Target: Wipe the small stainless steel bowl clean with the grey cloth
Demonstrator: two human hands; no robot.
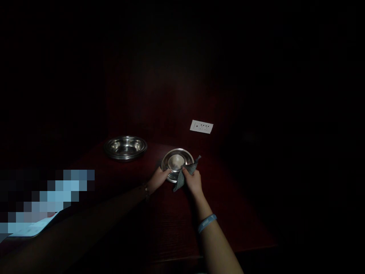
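A shiny metal dish (176, 163) is tilted towards me above the dark red table. My left hand (158, 179) grips its left rim, thumb on the inside and the other fingers hidden behind. In my right hand (194, 182) a grey-green cloth (179, 181) is bunched against the dish's right side, with the thumb pressing on it. One corner of the cloth sticks up past the rim. To the left, a stack of similar metal dishes (125, 148) rests on the table, apart from both hands.
The dark red table (228, 224) has its front edge near the bottom. Behind it a white socket panel (201, 126) is set in a dark red upright surface. A bright, partly pixelated screen (34, 227) lies at the lower left. Deep shadow hides the surroundings.
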